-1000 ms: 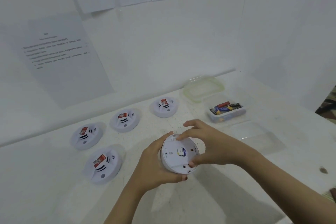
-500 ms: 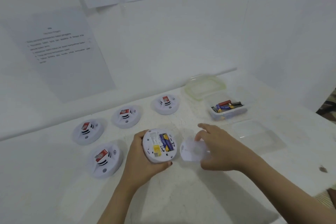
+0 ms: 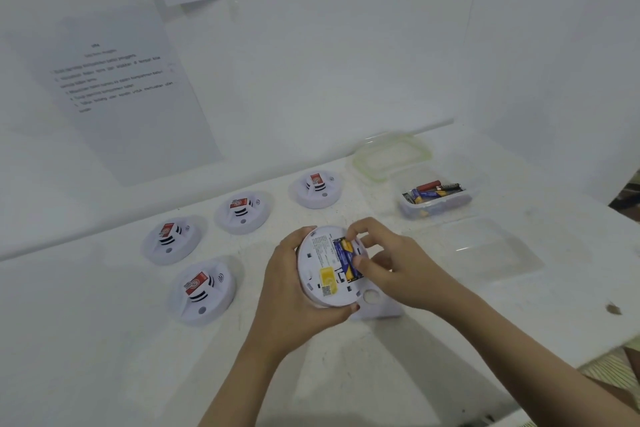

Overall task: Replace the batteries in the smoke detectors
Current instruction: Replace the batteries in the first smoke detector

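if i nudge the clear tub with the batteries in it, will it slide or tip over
Probably slides rather than tips: the tub is low and wide on a smooth table. Likely light, being thin clear plastic with few batteries; those lie loose and may roll inside.

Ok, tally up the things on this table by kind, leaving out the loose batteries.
Smoke detectors: 5, four lying, one held
Clear tubs: 2
Green-rimmed lid: 1
Detached back cover: 1
Total: 9

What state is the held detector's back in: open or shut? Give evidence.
Open: batteries show in the detector; its cover lies on the table.
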### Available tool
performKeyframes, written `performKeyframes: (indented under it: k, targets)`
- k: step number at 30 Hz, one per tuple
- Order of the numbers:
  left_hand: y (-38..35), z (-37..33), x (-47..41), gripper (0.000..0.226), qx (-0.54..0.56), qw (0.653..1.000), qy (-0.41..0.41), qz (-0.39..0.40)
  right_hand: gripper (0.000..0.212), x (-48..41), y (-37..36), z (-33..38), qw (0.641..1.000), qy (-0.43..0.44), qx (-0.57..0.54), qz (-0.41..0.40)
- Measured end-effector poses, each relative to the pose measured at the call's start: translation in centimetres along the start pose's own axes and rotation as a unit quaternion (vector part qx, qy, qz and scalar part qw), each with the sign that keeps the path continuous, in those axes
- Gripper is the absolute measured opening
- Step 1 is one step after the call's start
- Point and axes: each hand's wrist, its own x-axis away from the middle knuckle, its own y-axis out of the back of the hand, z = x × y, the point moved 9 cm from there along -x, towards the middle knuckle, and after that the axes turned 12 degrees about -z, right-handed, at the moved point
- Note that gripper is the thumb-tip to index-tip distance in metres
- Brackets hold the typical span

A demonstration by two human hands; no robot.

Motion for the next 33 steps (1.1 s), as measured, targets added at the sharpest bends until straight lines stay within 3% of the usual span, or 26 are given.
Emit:
performKeyframes:
  k: [13,19,21,26,33]
  targets:
    - [-2.8,-4.1,-1.0,0.097,-0.025,0.997,-0.069,-0.006,0.026,-0.2,4.7,0.1,1.0,0.014,-0.026,-0.002]
    - [-6.0,-5.6,-1.5,0.094,-0.035,0.997,-0.074,0.006,0.016,0.3,9.1,0.4,0.978,0.13,0.083,-0.143]
    - [-6.9,-6.0,-1.9,0.094,-0.027,0.997,-0.073,0.0,0.014,1.0,10.7,0.1,0.971,0.138,0.06,-0.186]
    - [-8.7,-4.3,-2.7,0.1,-0.022,0.999,-0.022,-0.01,0.02,2.8,15.6,-2.7,0.957,0.09,-0.031,-0.275]
    - [-11.1,-4.0,-2.5,0.104,-0.018,1.0,0.01,-0.02,0.019,4.5,18.0,-9.6,0.965,0.029,0.112,-0.237]
